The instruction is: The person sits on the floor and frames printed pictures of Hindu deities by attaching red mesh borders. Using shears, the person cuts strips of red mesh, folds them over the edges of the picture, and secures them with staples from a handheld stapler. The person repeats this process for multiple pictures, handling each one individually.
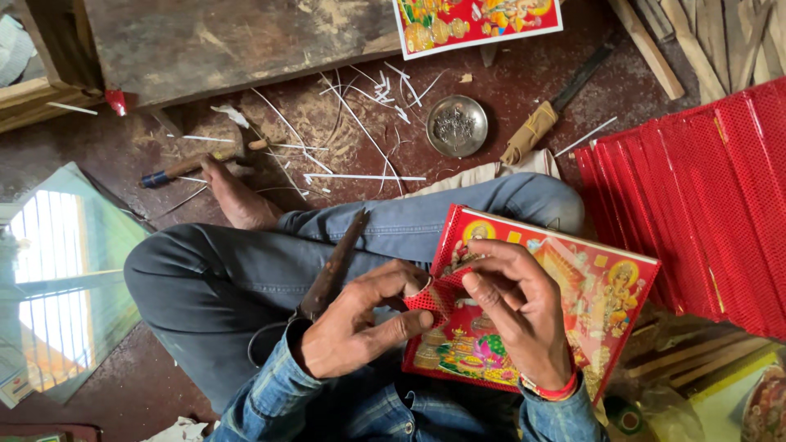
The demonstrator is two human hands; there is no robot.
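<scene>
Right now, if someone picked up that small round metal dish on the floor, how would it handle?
The metal dish looks thin and shallow, so probably light and stiff. Its shiny surface may be a bit slippery. Small dark bits sit inside, so tilting it would likely spill them. Its low, flat shape on the floor makes tipping or rolling unlikely.

No packages, labels, signs or screens showed. The nearest things were printed pictures: a rectangular red-bordered colour print (544, 307) lay right of centre in the lower frame, and a white-edged rectangular print of red and yellow (475, 20) lay at the top edge, right of centre.
</scene>
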